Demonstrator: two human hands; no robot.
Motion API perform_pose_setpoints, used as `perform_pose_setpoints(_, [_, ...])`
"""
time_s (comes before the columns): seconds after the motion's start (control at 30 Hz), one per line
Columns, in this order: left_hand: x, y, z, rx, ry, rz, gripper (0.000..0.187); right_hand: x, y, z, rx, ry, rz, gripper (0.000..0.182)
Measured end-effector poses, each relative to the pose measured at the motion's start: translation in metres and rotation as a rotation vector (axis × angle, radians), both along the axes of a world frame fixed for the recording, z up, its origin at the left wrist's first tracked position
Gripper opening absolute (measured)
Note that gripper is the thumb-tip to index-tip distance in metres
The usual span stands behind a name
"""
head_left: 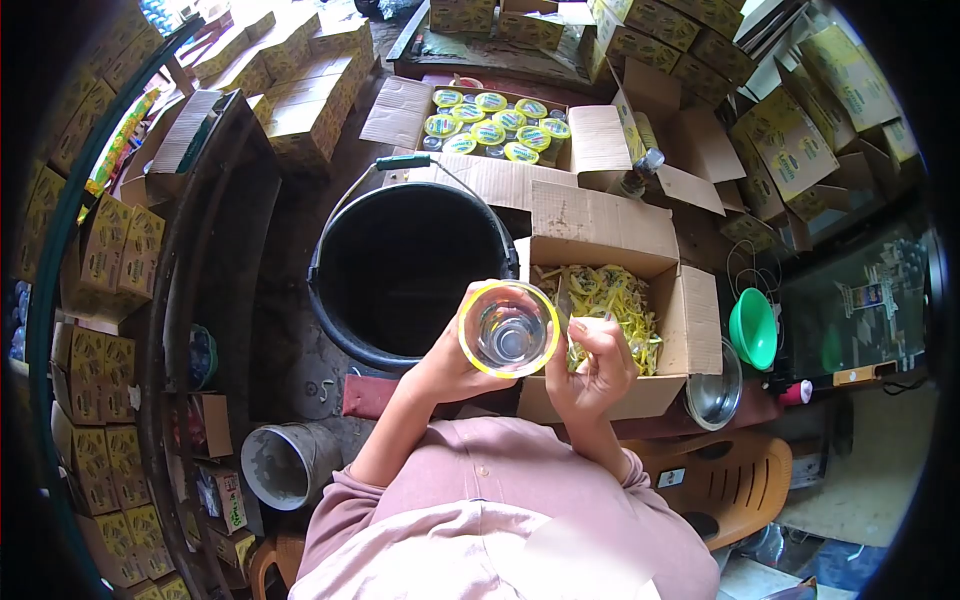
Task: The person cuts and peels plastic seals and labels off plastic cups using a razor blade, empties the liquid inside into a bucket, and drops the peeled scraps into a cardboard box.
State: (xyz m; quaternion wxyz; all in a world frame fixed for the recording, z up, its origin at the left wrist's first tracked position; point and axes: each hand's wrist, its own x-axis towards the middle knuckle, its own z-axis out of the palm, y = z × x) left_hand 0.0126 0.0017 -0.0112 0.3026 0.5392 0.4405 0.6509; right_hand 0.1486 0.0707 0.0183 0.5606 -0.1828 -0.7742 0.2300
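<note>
My left hand (447, 352) is wrapped round a clear plastic cup (509, 338) with a yellow rim. The cup's mouth faces up towards me, and I see down to its bottom. Just right of the rim, my right hand (600, 368) is closed in a pinch; what its fingertips hold, if anything, is too small to make out. Behind that hand stands a cardboard box (604, 222) filled with torn yellow strips (625, 300). A large black bucket (325, 318) with a wire handle is beyond my left hand.
Farther back, an open carton holds several cups with yellow-green lids (488, 131). A green bowl (753, 328) and a metal basin (716, 392) are at the right, by an orange plastic chair (735, 480). Left of me are a grey pail (290, 466) and stacked cartons (103, 375).
</note>
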Motion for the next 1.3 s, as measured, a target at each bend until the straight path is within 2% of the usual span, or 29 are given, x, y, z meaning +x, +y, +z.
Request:
perform_pose_setpoints(0.23, [-0.003,-0.002,0.009,-0.002,0.050,0.002,0.067,0.000,0.004,-0.001,0.008,0.011,-0.015,0.020])
perform_pose_setpoints(0.33, [-0.005,-0.001,0.009,-0.003,0.041,-0.078,0.067,0.000,0.006,-0.002,0.010,-0.011,0.002,0.021])
perform_pose_setpoints(0.43, [-0.003,-0.001,0.006,-0.022,-0.045,-0.166,0.066,0.000,0.007,-0.001,0.028,-0.023,0.006,0.022])
perform_pose_setpoints(0.7, [0.001,0.001,-0.002,-0.031,-0.341,-0.113,0.066,0.000,0.002,0.000,-0.039,0.042,-0.073,0.018])
perform_pose_setpoints(0.87, [0.000,0.001,-0.001,-0.058,-0.412,-0.117,0.065,0.003,0.005,0.001,-0.032,0.051,-0.104,0.019])
perform_pose_setpoints(1.07, [-0.005,0.000,-0.011,-0.028,-0.677,-0.289,0.069,0.025,0.052,-0.030,-0.429,0.215,-0.201,0.017])
perform_pose_setpoints(1.1, [-0.005,0.000,-0.011,-0.011,-0.726,-0.335,0.069,0.034,0.067,-0.040,-0.254,-0.086,-0.305,0.019])
perform_pose_setpoints(1.13, [-0.006,0.001,-0.010,0.008,-0.774,-0.379,0.069,0.041,0.075,-0.043,-0.167,-0.419,-0.270,0.049])
perform_pose_setpoints(1.2, [-0.005,0.000,-0.009,0.003,-0.782,-0.366,0.070,0.053,0.079,-0.064,-0.534,-1.057,-0.422,0.081])
perform_pose_setpoints(1.23, [-0.005,0.000,-0.009,-0.005,-0.770,-0.359,0.070,0.058,0.081,-0.077,-0.506,-1.176,-0.402,0.095])
perform_pose_setpoints(1.3, [-0.005,0.000,-0.009,-0.042,-0.730,-0.340,0.070,0.065,0.080,-0.079,-0.579,-1.049,-0.337,0.095])
